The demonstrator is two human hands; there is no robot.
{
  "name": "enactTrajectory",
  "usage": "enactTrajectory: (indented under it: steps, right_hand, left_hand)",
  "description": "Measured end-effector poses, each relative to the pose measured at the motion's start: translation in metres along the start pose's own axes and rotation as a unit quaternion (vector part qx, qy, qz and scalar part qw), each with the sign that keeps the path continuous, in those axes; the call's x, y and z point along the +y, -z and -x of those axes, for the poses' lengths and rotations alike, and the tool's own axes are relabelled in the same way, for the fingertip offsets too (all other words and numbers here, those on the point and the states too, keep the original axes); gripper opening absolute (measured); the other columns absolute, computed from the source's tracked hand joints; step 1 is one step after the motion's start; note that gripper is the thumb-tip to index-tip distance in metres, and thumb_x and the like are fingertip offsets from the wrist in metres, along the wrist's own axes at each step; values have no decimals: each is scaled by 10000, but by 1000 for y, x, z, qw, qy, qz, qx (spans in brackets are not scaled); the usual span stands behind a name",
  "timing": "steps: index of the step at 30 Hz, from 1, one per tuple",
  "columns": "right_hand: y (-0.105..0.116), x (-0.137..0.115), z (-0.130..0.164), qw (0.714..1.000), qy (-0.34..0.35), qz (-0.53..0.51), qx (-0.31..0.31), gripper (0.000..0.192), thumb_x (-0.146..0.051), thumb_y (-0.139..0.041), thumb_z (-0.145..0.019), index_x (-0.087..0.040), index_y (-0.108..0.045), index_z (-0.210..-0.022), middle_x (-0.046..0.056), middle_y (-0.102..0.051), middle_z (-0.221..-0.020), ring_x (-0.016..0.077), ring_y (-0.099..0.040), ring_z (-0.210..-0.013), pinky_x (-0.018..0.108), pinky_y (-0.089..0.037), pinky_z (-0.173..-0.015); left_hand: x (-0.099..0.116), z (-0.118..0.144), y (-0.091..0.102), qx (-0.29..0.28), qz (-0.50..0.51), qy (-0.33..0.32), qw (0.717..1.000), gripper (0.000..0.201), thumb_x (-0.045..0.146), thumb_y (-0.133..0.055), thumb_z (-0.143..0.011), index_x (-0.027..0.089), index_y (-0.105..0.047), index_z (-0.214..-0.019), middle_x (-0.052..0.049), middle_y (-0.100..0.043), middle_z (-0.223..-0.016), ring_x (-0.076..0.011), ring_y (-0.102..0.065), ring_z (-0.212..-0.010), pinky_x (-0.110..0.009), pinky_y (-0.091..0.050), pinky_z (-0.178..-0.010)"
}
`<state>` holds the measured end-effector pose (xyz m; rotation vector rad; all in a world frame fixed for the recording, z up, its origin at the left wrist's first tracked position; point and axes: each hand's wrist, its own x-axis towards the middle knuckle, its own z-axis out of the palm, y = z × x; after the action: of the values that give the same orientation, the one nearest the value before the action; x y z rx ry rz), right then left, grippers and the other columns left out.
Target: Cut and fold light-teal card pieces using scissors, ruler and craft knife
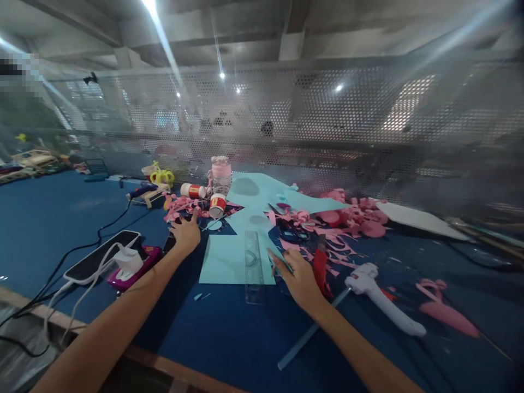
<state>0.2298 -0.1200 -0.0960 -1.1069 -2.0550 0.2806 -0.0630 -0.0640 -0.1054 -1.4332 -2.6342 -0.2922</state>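
Note:
My left hand (187, 236) reaches out beside the pink scraps (184, 207), its fingers apart, above or touching a dark object that it partly hides. In front of me lies a light-blue sheet (223, 259), with a clear ruler (254, 267) placed lengthwise across it. My right hand (301, 275) is at the sheet's right edge, closed around a slim light-blue piece (282, 257) whose exact kind I cannot make out. Just right of that hand is a red-handled cutter (320, 265). A larger light-blue sheet with cut-outs (249, 204) lies behind.
A white glue gun (379, 297) with a glue stick lies to the right, near a pink cut-out (448, 318). On the left are a phone (98, 259), a purple power socket (133, 270) and cables. Two white-and-red tubs (218, 204) and a pink bottle (221, 177) stand behind.

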Motion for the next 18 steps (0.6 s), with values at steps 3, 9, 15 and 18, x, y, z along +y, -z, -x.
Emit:
enactTrajectory:
  steps: [3, 9, 15, 18]
  right_hand:
    - [0, 0, 0, 1000, 0, 2, 1, 533, -567, -288, -883, -202, -508, -564, 44, -513, -654, 188, -510, -699, 307, -412, -629]
    - [0, -1, -1, 1000, 15, -2, 11, 509, -556, -310, -884, -200, -548, -609, 41, -531, -658, 188, -515, -697, 311, -419, -634]
    - [0, -3, -2, 1000, 13, 1, 18, 522, -562, -313, -880, -192, -562, -610, 38, -516, -639, 186, -515, -671, 314, -417, -623]
    - [0, -4, -1, 1000, 17, 3, 6, 509, -537, -316, -890, -193, -557, -603, 43, -527, -655, 190, -521, -688, 319, -422, -641]
  left_hand:
    - [-4, -2, 2, 4, 8, -8, 1000, 513, 320, -373, -885, 215, -318, -1384, -187, -485, -1279, -396, -448, -1155, -498, -382, -873]
    - [-4, -5, 1, 6, 10, -6, 1000, 484, 310, -389, -881, 236, -362, -1359, -169, -484, -1286, -401, -440, -1160, -516, -374, -876]
    - [3, 1, 0, 1, 4, -11, 1000, 500, 308, -357, -895, 211, -322, -1384, -172, -451, -1324, -415, -393, -1194, -541, -340, -908]
    - [6, 5, 1, -8, 0, -21, 1000, 480, 306, -342, -902, 244, -337, -1378, -155, -429, -1351, -420, -382, -1205, -543, -346, -902]
